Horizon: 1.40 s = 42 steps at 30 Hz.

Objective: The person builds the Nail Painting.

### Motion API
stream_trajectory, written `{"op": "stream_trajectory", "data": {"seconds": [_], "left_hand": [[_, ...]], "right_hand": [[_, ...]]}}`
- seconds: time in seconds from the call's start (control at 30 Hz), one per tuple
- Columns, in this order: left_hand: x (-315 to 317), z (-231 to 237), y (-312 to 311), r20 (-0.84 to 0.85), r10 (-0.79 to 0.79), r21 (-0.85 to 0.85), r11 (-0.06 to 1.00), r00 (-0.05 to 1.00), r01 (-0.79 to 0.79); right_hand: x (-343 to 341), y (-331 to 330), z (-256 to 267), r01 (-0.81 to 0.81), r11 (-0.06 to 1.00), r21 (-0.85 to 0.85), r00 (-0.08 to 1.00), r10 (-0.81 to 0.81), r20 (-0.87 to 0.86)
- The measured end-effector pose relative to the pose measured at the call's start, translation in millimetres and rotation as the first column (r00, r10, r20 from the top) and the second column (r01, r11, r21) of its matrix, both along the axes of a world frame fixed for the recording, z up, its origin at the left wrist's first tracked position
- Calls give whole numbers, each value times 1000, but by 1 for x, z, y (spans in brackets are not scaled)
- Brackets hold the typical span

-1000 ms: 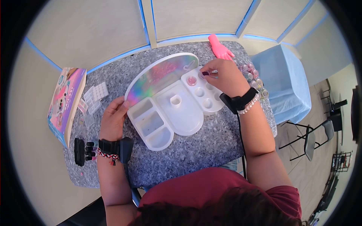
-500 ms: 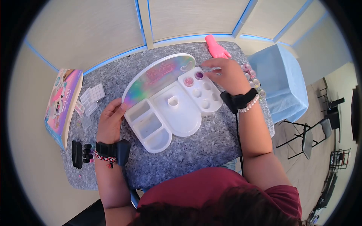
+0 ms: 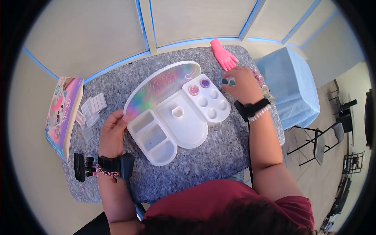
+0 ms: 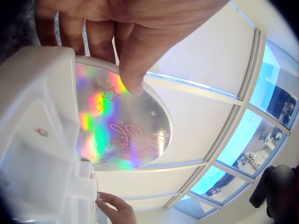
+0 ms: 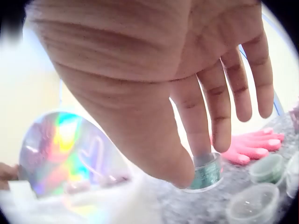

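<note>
A white plastic nail-art tray (image 3: 187, 131) with a shiny rainbow back panel (image 3: 156, 87) lies on the table. My left hand (image 3: 111, 135) grips the panel's left end, thumb on the shiny face and fingers behind. To the right of the tray, my right hand (image 3: 247, 87) pinches a small clear pot of green glitter (image 5: 208, 175) between thumb and index finger. Two of the tray's round wells hold a pink glitter pot (image 3: 194, 90) and a purple glitter pot (image 3: 205, 83). More small pots (image 5: 254, 203) lie beside my right hand.
A pink model hand (image 3: 224, 55) lies at the table's back edge. On the left stand a nail-art box (image 3: 62, 113), clear plastic trays (image 3: 93, 109), a black case (image 3: 79, 167) and small black-capped bottles (image 3: 91, 166). A blue-covered stand (image 3: 290, 86) is at the right.
The purple pot, between my right fingers a second ago, now sits in a well. My right hand has moved right, away from the tray, and pinches the green pot. My left hand keeps its grip.
</note>
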<state>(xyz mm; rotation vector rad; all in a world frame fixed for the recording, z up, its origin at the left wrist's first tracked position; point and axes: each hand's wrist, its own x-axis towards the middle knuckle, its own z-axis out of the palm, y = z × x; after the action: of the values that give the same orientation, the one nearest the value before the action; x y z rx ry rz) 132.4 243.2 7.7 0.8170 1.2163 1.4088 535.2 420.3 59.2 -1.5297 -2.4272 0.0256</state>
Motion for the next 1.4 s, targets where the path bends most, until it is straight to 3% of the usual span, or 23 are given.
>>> {"op": "stream_trajectory", "data": {"seconds": [0.07,0.1,0.17,0.4,0.73,0.83,0.87,0.93,0.97,1.03,1.07,1.17,1.3,1.4], "left_hand": [[-3,-2,0,2,-16,-1,1000,1000,16],[-4,-2,-2,1,-37,-6,999,999,37],[0,4,-2,4,-24,-8,1000,1000,24],[1,4,-2,15,-28,1,1000,999,28],[2,0,-1,31,-16,6,1000,999,16],[-11,-8,-3,-10,-63,-8,998,998,63],[-13,-10,-3,-4,-68,-2,998,998,68],[-12,-13,-3,-1,-54,11,998,999,54],[-10,-11,-4,7,-59,18,998,998,59],[-5,-6,-2,13,-8,-18,1000,1000,8],[-5,-7,0,25,-14,-6,1000,1000,14],[-8,-6,-2,45,-25,-5,1000,999,26],[-5,0,-5,16,-16,-24,1000,1000,16],[-2,2,-4,34,-5,-2,1000,999,5]], "right_hand": [[-4,-20,21,-119,993,-21,952,108,-286],[-10,-31,28,-123,992,-24,952,111,-284],[-27,-51,38,-327,945,-27,866,288,-409],[-44,-61,30,-315,949,2,914,304,-271],[-43,-63,30,-324,946,-12,923,314,-221],[-27,-42,24,-414,910,19,805,375,-460],[-17,-32,25,-320,947,-38,832,261,-490],[9,-11,15,-86,996,6,945,83,-316],[17,-6,6,-81,997,12,948,81,-307],[31,6,-4,177,984,-35,976,-180,-120],[35,9,-5,183,983,-21,977,-185,-111],[26,10,-4,253,945,-207,955,-279,-105],[21,7,-9,252,943,-217,950,-284,-130],[12,-7,12,165,983,-78,949,-180,-258]]}}
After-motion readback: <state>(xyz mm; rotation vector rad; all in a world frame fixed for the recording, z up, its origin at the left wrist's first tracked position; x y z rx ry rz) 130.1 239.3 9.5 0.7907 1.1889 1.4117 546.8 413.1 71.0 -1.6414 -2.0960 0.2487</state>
